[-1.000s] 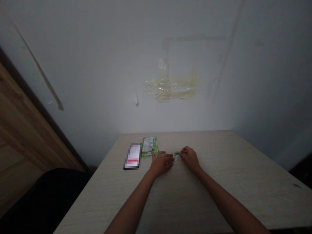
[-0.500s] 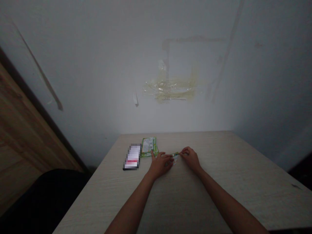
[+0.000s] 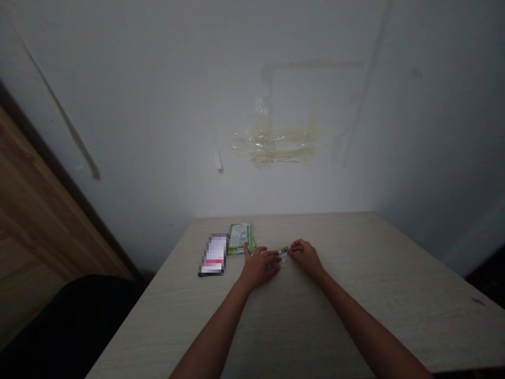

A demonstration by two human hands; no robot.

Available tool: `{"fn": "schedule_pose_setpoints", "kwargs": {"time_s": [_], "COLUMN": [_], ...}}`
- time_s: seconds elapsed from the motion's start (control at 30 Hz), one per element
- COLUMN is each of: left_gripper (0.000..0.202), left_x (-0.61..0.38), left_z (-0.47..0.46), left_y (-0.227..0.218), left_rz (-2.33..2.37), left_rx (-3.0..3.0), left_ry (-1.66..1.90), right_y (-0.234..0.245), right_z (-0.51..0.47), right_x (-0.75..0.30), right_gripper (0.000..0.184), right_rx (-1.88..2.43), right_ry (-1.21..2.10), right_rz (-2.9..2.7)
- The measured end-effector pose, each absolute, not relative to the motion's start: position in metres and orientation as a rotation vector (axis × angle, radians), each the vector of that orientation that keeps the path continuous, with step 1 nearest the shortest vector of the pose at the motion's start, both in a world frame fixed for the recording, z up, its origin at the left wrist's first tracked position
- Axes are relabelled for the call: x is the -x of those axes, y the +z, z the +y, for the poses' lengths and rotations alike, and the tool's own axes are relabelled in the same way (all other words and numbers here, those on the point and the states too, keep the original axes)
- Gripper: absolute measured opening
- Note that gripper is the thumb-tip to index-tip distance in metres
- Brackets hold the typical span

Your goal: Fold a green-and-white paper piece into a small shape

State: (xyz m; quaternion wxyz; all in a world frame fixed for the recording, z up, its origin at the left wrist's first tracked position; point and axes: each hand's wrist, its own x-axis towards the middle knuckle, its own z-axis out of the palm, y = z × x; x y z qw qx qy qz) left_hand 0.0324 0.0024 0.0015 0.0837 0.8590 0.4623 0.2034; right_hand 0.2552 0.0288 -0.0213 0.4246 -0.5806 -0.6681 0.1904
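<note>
Viewed over my head-camera feed:

Item: small green-and-white packet (image 3: 283,251), one, low on the surface (image 3: 339,310), between the two hands, partly hidden by fingers.

Item: left hand (image 3: 256,268), fingers spread, the outermost reaching to the stack; thumb and forefinger at the packet's left part. Whether they pinch it, I cannot tell.

Item: right hand (image 3: 308,258), fingertips drawn narrow at the packet's right end; I cannot confirm a grip.

Item: stack of green packets (image 3: 240,235), beyond the left hand and to its left.

Item: phone (image 3: 214,253), screen pixelated, left of the left hand, just beside the stack.

Item: clear tape (image 3: 278,147), on the wall (image 3: 158,105) beyond both hands.
</note>
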Motion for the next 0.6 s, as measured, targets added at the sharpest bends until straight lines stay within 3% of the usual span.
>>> {"fn": "schedule_pose_setpoints", "kwargs": {"time_s": [0.6], "left_gripper": [0.028], "left_x": [-0.034], "left_z": [0.004], "left_y": [-0.002], "left_rz": [1.405], "left_rx": [-2.595], "left_ry": [0.65], "right_y": [-0.017], "right_z": [0.014], "right_x": [-0.248], "right_gripper": [0.012], "right_rx": [1.332], "right_ry": [0.499], "right_rz": [-1.787]}}
